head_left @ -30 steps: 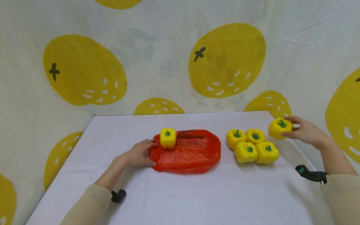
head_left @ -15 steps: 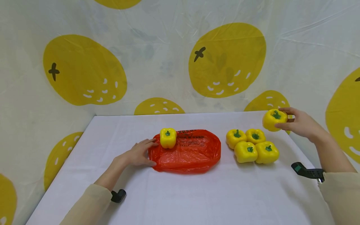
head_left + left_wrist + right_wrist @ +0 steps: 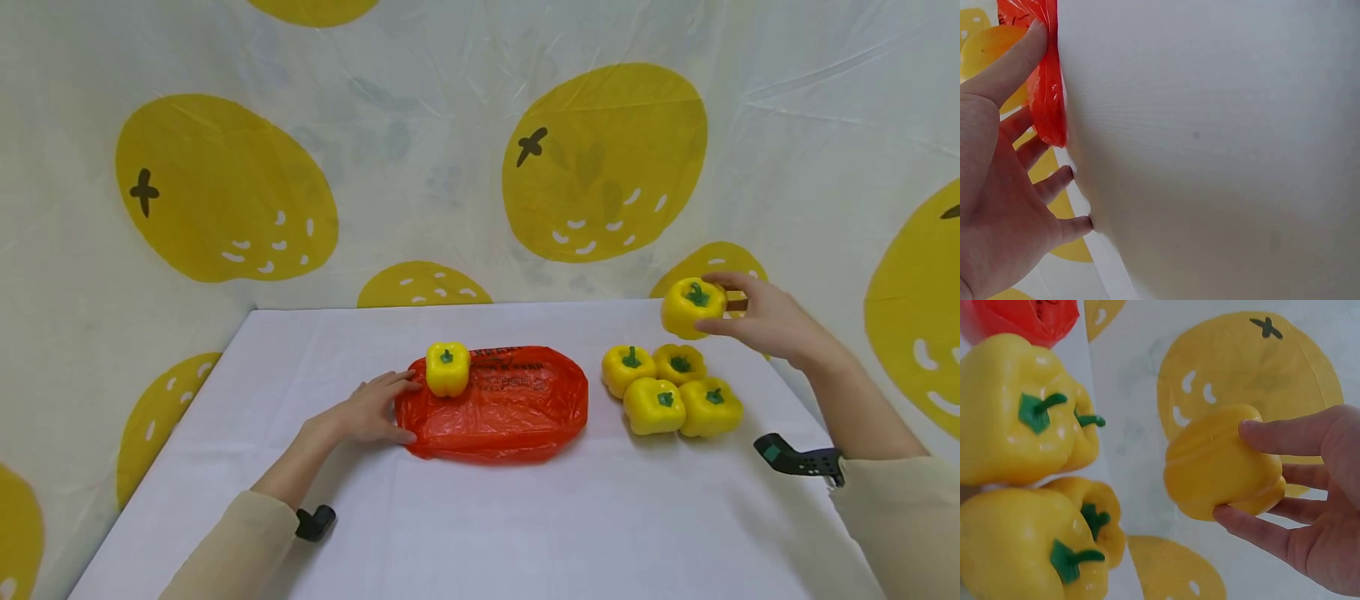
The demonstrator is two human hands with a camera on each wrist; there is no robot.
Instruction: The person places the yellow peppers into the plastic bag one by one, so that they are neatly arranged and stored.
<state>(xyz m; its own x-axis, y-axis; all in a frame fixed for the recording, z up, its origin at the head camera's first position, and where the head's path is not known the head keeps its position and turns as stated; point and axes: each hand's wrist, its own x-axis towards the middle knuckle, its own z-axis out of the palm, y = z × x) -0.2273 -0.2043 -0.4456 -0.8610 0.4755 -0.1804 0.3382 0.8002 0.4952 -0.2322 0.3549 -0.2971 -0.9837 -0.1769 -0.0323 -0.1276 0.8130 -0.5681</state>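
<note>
Right hand (image 3: 765, 317): grip closed round a yellow pepper, thumb and fingers on opposite sides; at right of head frame, level with table's far edge.
Held pepper (image 3: 681, 315): right of center in head view, just above the cluster in the frame and apart from it, green stem showing; overlaps far table edge and backdrop. Mid-right in right wrist view, wholly against the backdrop.
Left hand (image 3: 373, 410): fingers extended and spread, thumb on bag's near side; touches left end of red bag, left of center in head view. No pepper in grip.
Red bag (image 3: 495, 429): thin crinkled plastic, spread flat at center of frame.
Printing on bag (image 3: 510, 371): black lines along upper part, look inverted; too small and creased to read. Dark marks on bag also at upper left of left wrist view, not legible.
Pepper on bag (image 3: 447, 377): yellow, green stem; on bag's upper left corner.
Four-pepper cluster (image 3: 670, 390): bunched close together, right of bag, not touching it; no labels seen.
Table (image 3: 480, 525): white cover.
Backdrop (image 3: 420, 167): pale cloth, big yellow fruit prints, dark cross marks.
Wrists: beige sleeves (image 3: 900, 517), black mounts (image 3: 798, 460); green patch on right one.
</note>
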